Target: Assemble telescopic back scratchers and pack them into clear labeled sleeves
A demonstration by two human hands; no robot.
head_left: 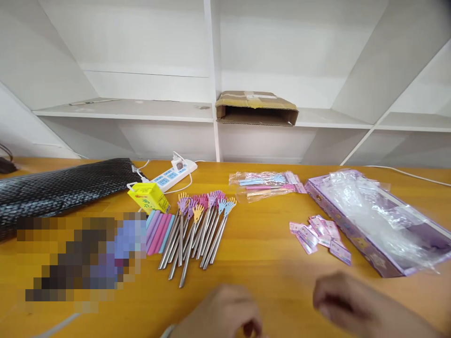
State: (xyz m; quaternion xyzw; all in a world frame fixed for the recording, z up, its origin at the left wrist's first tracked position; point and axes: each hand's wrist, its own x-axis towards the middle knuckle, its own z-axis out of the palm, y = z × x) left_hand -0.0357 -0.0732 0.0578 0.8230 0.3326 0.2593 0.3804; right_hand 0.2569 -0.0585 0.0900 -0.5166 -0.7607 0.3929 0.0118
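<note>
Left hand (225, 312) and right hand (341, 303), fingers curled, at the near side of the table (260, 244); blur leaves any hold uncertain. Metal rods with hand-shaped heads (189, 253) lie beyond the left hand; pink-purple cards (321, 230) lie beyond the right, beside an open box (362, 246).

the back scratchers (220, 234) i see are silver, tipped in yellow, purple, pink and pale blue; the thick sticks (159, 234) run blue, purple and pink. the box (149, 197) is bright yellow with green and red print, the table (260, 263) orange-brown. the tray (355, 235) is a patterned purple, the cards (324, 229) pink and lilac, the shelves (123, 109) white.
</note>
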